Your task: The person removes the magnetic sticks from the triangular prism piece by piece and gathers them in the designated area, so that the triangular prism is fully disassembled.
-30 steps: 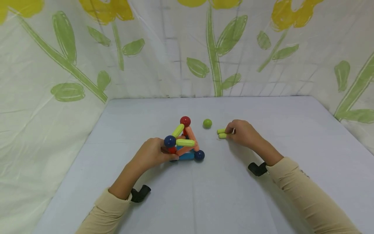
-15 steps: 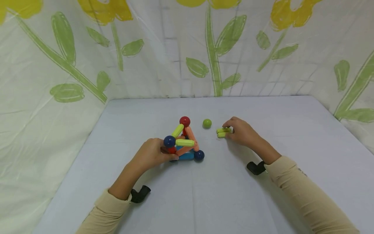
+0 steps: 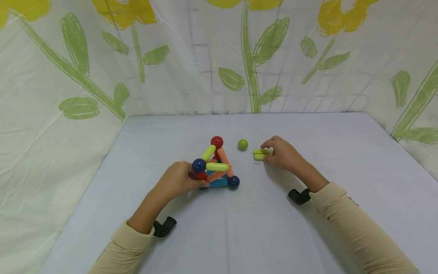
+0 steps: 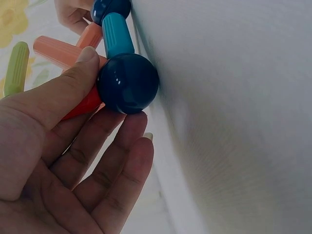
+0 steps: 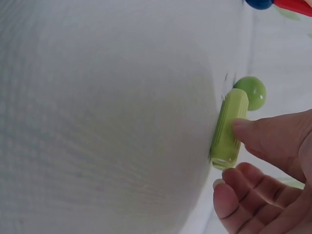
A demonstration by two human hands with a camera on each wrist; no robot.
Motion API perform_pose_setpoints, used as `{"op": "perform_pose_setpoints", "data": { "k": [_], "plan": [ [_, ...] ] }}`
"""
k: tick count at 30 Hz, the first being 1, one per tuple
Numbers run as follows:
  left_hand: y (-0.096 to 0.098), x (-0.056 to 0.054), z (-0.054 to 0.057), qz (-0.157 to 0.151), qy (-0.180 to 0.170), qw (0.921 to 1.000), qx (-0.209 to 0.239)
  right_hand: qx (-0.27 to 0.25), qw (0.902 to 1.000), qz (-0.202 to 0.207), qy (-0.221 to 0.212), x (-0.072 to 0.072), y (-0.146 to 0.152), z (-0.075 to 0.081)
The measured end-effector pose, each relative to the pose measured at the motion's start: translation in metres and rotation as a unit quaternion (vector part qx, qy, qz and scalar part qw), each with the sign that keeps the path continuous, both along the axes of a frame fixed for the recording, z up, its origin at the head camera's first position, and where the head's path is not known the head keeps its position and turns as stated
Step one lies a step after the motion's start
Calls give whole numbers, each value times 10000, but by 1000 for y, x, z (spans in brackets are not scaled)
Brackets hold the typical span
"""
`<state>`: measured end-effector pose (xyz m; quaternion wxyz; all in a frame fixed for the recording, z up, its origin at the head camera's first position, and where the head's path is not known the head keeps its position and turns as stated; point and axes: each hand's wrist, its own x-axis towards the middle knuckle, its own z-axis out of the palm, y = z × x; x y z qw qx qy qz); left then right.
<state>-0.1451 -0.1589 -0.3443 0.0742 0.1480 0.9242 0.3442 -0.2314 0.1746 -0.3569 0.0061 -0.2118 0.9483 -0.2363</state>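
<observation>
two ribbed lime-green sticks (image 3: 259,152) lying side by side on the white table (image 3: 273,228), long axes running left-right in the head view; right hand (image 3: 283,154) has its thumb on one, can't tell if pinching, left hand (image 3: 179,177) grips the ball-and-stick frame (image 3: 218,167)

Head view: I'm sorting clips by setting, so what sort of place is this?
Probably an indoor play or filming spot, though the wider room is hidden: a pale tabletop, a flower-patterned curtain hanging behind it, and a colourful ball-and-stick toy.
</observation>
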Motion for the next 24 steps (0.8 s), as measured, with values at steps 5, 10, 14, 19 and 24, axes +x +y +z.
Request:
{"op": "perform_pose_setpoints", "data": {
  "k": [5,10,14,19,24],
  "plan": [
    [0,0,0,27,-15,10000,-26,-34,10000,43,3,0,1,2],
    [0,-1,-1,9,-30,10000,0,18,10000,-35,-27,0,1,-1],
    [0,0,-1,4,-4,10000,9,51,10000,-46,15,1,2,-2],
    [0,0,-1,4,13,10000,2,18,10000,-4,41,0,4,-1],
    [0,0,0,19,0,10000,-15,-74,10000,-18,27,2,0,3]
  ]
}}
